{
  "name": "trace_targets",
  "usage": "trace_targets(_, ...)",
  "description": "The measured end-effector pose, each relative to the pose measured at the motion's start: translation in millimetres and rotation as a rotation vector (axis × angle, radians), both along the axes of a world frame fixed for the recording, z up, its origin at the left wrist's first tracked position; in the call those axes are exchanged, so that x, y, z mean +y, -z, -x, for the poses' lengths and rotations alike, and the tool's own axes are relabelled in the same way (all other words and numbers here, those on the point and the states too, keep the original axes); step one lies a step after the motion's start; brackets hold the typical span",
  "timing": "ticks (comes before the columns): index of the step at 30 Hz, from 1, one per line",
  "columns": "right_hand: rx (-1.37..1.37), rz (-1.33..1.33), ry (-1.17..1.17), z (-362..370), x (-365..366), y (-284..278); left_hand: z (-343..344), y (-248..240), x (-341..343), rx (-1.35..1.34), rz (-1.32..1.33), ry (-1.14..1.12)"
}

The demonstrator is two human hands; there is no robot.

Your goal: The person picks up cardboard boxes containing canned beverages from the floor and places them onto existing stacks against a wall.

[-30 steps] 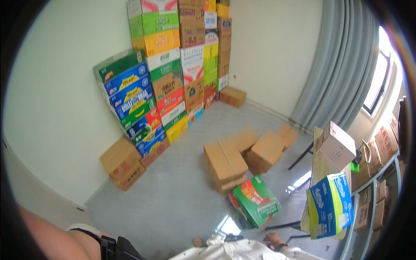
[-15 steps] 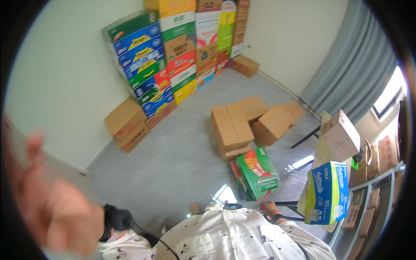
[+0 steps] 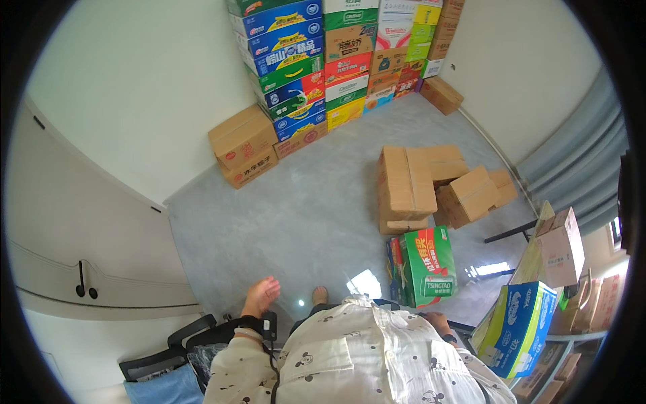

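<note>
My left hand [image 3: 262, 296] hangs low in front of my body, open and holding nothing, with a dark band and a small black device at its wrist. On the other side, my right hand [image 3: 436, 322] is down by my waist, just below a green and red carton [image 3: 431, 266]. Its fingers are mostly out of sight, and I cannot tell whether it touches the carton. The carton stands upright on the floor beside other flat coloured cardboard.
Brown boxes [image 3: 407, 178] cluster beyond the carton. Stacked coloured cartons [image 3: 289, 54] line the far wall. At right, a table holds a blue and green package [image 3: 518, 330] and a pale box [image 3: 560, 248], near a shelf. A black chair [image 3: 158, 363] stands at lower left.
My left hand has come down from close to the camera at the left to beside my body. The view has shifted, so the boxes appear farther right. My right hand stays low.
</note>
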State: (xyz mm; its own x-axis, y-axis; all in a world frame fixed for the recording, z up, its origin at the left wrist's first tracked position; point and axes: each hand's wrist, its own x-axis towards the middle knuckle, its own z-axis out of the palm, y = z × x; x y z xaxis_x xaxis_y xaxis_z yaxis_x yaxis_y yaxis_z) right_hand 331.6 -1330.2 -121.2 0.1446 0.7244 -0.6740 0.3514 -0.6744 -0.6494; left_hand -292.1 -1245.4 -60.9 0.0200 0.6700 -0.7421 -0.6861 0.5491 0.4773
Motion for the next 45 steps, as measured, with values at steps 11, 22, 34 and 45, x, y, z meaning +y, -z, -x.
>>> trace_targets(11,0.193,0.241,0.304,61,81,-32,7,54,-62,0.102,0.257,-0.055)
trace_targets(22,0.066,0.201,0.186,172,184,-39,100,62,0,0.111,0.251,-0.124)
trace_targets(34,0.309,-0.096,-0.016,114,288,-15,59,44,269,0.267,0.121,0.177)
trace_targets(45,0.303,0.146,0.648,101,550,-17,-16,-40,537,0.406,0.051,0.439)
